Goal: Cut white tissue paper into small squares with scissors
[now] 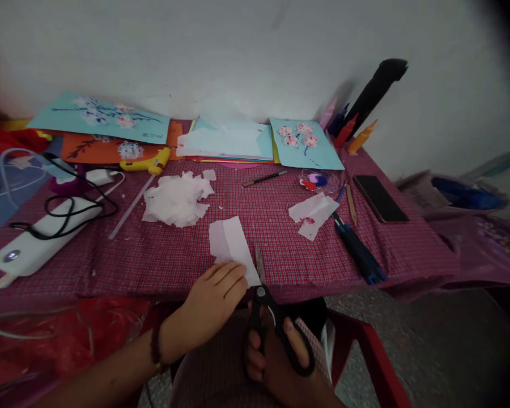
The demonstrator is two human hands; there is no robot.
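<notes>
A folded piece of thin white paper (238, 243) lies at the near edge of the tablecloth. My left hand (215, 300) holds its lower end, the fingers close together over the paper and the thumb hidden. Black-handled scissors (260, 292) are in my right hand (276, 351), whose fingers and thumb pass through the handle loops. The blades point away from me, right along the paper's right edge. Whether they touch the paper I cannot tell. A heap of white paper pieces (176, 198) sits left of the folded sheet. Torn white scraps (314, 212) lie to its right.
Blue flower pictures (308, 141) lean along the wall beside stacked paper (229, 141). A yellow glue gun (148, 163), a white power strip (46, 238) and cables occupy the left. At right are a phone (380, 198), a pencil (351, 204), a dark blue bundle (359, 252) and paint tubes (361, 137).
</notes>
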